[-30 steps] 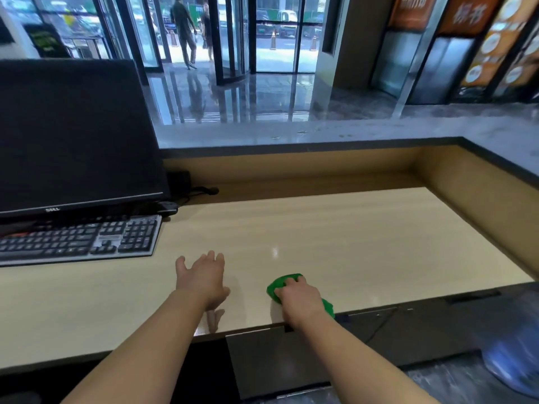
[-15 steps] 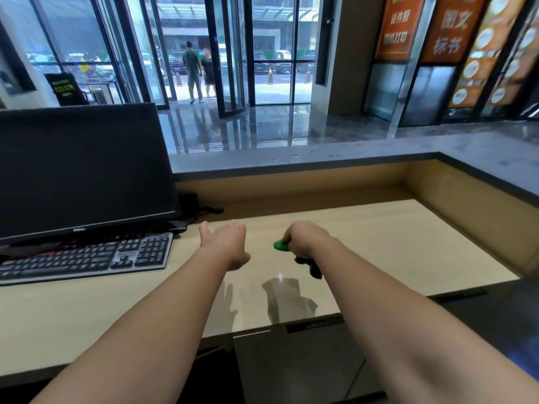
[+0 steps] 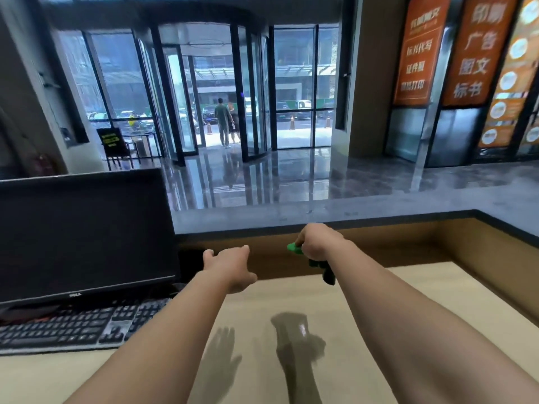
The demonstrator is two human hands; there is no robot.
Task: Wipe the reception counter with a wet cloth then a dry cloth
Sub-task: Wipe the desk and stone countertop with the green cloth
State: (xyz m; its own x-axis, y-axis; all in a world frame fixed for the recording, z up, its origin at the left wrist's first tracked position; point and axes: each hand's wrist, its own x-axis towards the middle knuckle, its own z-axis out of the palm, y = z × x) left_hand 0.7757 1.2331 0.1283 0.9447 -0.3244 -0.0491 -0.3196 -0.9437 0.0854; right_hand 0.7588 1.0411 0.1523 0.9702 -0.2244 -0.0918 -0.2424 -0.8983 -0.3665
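My right hand (image 3: 316, 242) grips a green cloth (image 3: 294, 248), lifted off the light wooden desk (image 3: 379, 310) and held out in front of the dark stone upper counter (image 3: 320, 215). A darker end of the cloth hangs below my wrist. My left hand (image 3: 230, 265) hovers beside it, fingers extended and holding nothing. Both hands cast shadows on the desk below. No second cloth is in view.
A black monitor (image 3: 84, 234) and a keyboard (image 3: 73, 325) stand on the desk's left side. A wooden wall rises from the desk to the upper counter at the back and right. Beyond lies a glossy lobby floor with a revolving door.
My right hand lifted the green cloth off the desk's front edge and carried it up and forward toward the upper counter. My left hand rose alongside. The view tilted upward.
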